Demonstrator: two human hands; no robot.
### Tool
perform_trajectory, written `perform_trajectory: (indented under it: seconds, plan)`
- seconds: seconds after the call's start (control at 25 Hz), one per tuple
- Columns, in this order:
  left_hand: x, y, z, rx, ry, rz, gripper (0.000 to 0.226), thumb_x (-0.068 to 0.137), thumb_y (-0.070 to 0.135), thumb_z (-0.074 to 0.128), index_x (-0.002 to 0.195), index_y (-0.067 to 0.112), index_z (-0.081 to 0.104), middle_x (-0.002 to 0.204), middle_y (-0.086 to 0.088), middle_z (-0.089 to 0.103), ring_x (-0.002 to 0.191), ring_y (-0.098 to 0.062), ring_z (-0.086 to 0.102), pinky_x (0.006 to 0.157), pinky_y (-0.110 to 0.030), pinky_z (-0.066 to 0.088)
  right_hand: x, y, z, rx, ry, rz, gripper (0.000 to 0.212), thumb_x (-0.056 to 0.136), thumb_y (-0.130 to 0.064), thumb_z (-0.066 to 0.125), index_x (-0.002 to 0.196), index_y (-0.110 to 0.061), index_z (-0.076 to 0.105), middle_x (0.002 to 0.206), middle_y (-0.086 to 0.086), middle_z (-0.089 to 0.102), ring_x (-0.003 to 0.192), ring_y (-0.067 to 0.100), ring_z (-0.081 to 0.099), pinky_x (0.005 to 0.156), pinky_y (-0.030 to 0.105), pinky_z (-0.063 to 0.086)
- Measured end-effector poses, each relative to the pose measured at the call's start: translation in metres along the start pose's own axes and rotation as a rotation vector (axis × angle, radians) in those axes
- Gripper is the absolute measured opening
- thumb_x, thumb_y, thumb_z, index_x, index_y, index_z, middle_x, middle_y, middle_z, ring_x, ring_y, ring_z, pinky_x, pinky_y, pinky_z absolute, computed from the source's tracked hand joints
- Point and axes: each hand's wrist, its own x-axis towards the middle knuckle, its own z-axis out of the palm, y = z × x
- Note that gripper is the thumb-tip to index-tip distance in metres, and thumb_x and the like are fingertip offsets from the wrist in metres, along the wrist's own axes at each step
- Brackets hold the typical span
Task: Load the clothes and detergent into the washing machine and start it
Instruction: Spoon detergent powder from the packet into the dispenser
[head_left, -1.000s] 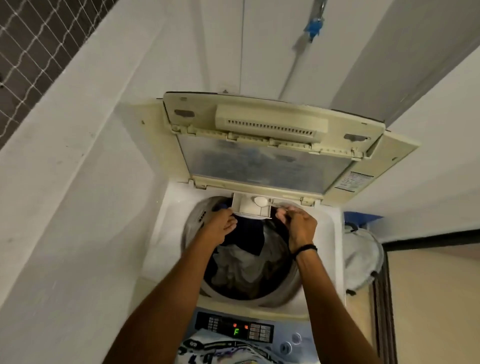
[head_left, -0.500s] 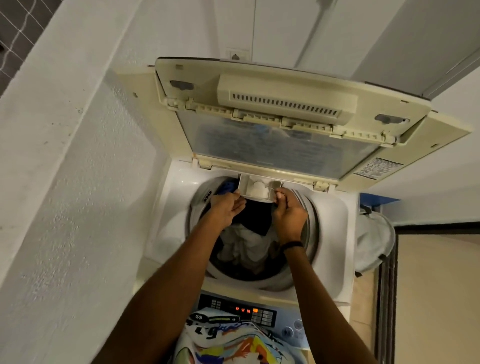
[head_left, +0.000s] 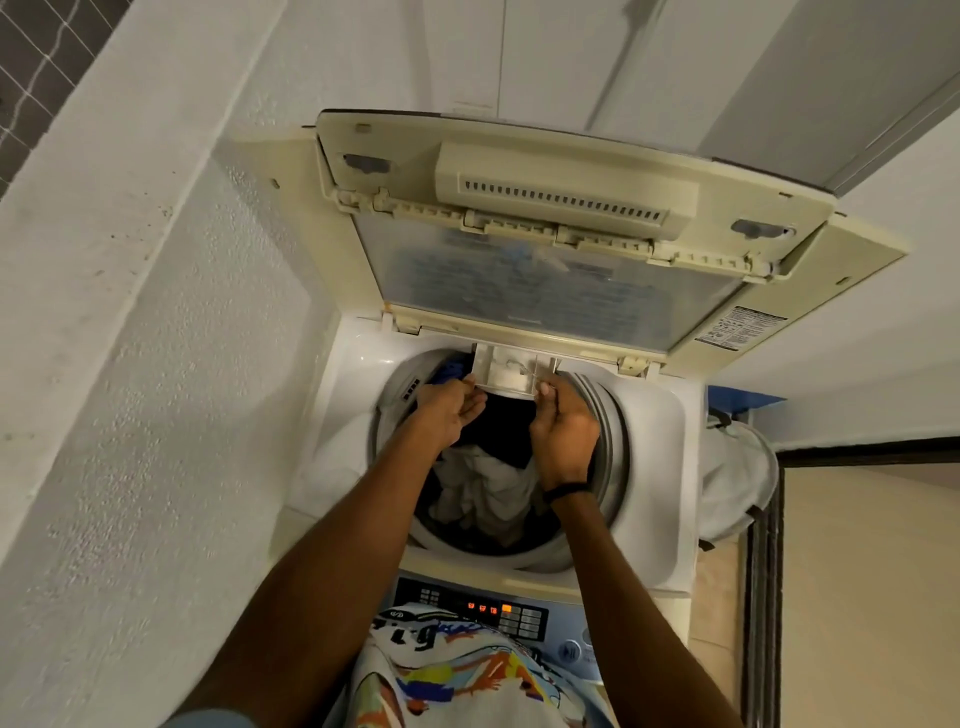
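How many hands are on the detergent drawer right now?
2. The left hand grips the detergent drawer at its left front corner. The right hand pinches its right front corner. Both reach across the drum, which holds clothes. Neither hand is hidden.

raised lid (head_left: 571, 218) above open drum (head_left: 605, 415)

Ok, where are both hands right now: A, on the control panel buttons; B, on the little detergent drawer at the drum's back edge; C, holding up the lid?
B: the left hand and right hand both hold the front corners of the detergent drawer at the back rim of the drum.
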Motion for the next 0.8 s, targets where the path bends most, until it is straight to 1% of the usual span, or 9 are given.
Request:
perform_trajectory:
  seconds: [0.08, 0.12, 0.2, 0.28, 0.36, 0.44, 0.6, 0.72, 0.8]
  plan:
    - [-0.012, 0.004, -0.001, -0.017, 0.008, 0.039, 0.023, 0.099, 0.010, 0.054, 0.119, 0.000, 0.062, 0.083, -0.010, 0.065, 0.072, -0.015, 0.063, 0.059, -0.027, 0.058, 0.001, -0.004, -0.004, 0.263, 0.006, 0.263, 0.023, 0.098, -0.023, 0.053, 0.095, -0.012, 0.073, 0.087, 0.008, 0.075, 0.082, 0.024, 0.070, 0.083, 0.034, 0.056]
    - [-0.023, 0.009, -0.003, -0.026, 0.018, 0.078, 0.019, 0.098, 0.010, 0.055, 0.113, 0.001, 0.063, 0.082, -0.009, 0.064, 0.071, -0.014, 0.062, 0.065, -0.027, 0.059, 0.003, -0.008, -0.005, 0.436, 0.007, 0.391, 0.023, 0.098, -0.022, 0.053, 0.093, -0.011, 0.072, 0.085, 0.011, 0.074, 0.081, 0.025, 0.070, 0.083, 0.038, 0.058]
    - [-0.053, 0.022, -0.009, -0.058, 0.042, 0.193, 0.007, 0.095, 0.007, 0.060, 0.093, 0.004, 0.065, 0.084, -0.011, 0.063, 0.074, -0.016, 0.062, 0.074, -0.025, 0.058, 0.007, -0.025, -0.010, 0.743, 0.005, 0.591, 0.019, 0.097, -0.011, 0.054, 0.092, -0.003, 0.071, 0.086, 0.021, 0.073, 0.081, 0.030, 0.070, 0.079, 0.041, 0.059]
    - [-0.092, 0.036, -0.025, -0.102, 0.042, 0.349, 0.010, 0.090, 0.003, 0.062, 0.082, 0.008, 0.066, 0.087, -0.014, 0.066, 0.082, -0.021, 0.064, 0.081, -0.027, 0.057, 0.008, -0.056, -0.017, 0.959, -0.028, 0.704, 0.019, 0.095, -0.001, 0.050, 0.087, -0.001, 0.068, 0.083, 0.022, 0.070, 0.078, 0.033, 0.068, 0.072, 0.037, 0.059]
    - [-0.134, 0.052, -0.050, -0.127, 0.058, 0.527, 0.012, 0.086, 0.003, 0.063, 0.081, 0.011, 0.069, 0.085, -0.013, 0.070, 0.084, -0.021, 0.066, 0.087, -0.033, 0.057, 0.006, -0.091, -0.023, 1.118, -0.110, 0.706, 0.021, 0.092, 0.005, 0.046, 0.083, 0.000, 0.064, 0.074, 0.017, 0.069, 0.071, 0.030, 0.068, 0.066, 0.034, 0.060]
    - [-0.179, 0.066, -0.088, -0.111, 0.136, 0.719, 0.013, 0.082, 0.005, 0.065, 0.080, 0.016, 0.072, 0.081, -0.007, 0.073, 0.081, -0.018, 0.069, 0.088, -0.038, 0.058, -0.003, -0.131, -0.026, 1.214, -0.237, 0.656, 0.021, 0.092, 0.006, 0.045, 0.082, -0.001, 0.062, 0.066, 0.010, 0.070, 0.069, 0.026, 0.069, 0.067, 0.032, 0.061]
    - [-0.267, 0.072, -0.169, -0.093, 0.303, 1.039, 0.015, 0.080, 0.017, 0.066, 0.091, 0.014, 0.075, 0.082, 0.001, 0.074, 0.084, -0.020, 0.072, 0.088, -0.044, 0.057, -0.036, -0.212, -0.027, 1.262, -0.541, 0.555, 0.020, 0.095, 0.000, 0.045, 0.085, -0.003, 0.063, 0.067, 0.006, 0.071, 0.068, 0.019, 0.071, 0.069, 0.028, 0.059]
    - [-0.330, 0.062, -0.230, -0.099, 0.505, 1.223, 0.018, 0.083, 0.021, 0.067, 0.097, 0.012, 0.075, 0.086, 0.002, 0.075, 0.082, -0.016, 0.070, 0.084, -0.040, 0.057, -0.075, -0.274, -0.023, 1.274, -0.833, 0.473, 0.018, 0.095, -0.004, 0.046, 0.091, -0.003, 0.064, 0.073, 0.006, 0.073, 0.073, 0.017, 0.071, 0.072, 0.024, 0.057]
    - [-0.369, 0.052, -0.265, -0.132, 0.681, 1.286, 0.014, 0.086, 0.019, 0.070, 0.097, 0.011, 0.074, 0.080, 0.004, 0.072, 0.072, -0.006, 0.066, 0.076, -0.027, 0.056, -0.104, -0.313, -0.020, 1.275, -0.985, 0.423, 0.017, 0.095, -0.003, 0.047, 0.092, -0.002, 0.064, 0.076, 0.006, 0.072, 0.075, 0.017, 0.071, 0.073, 0.024, 0.057]
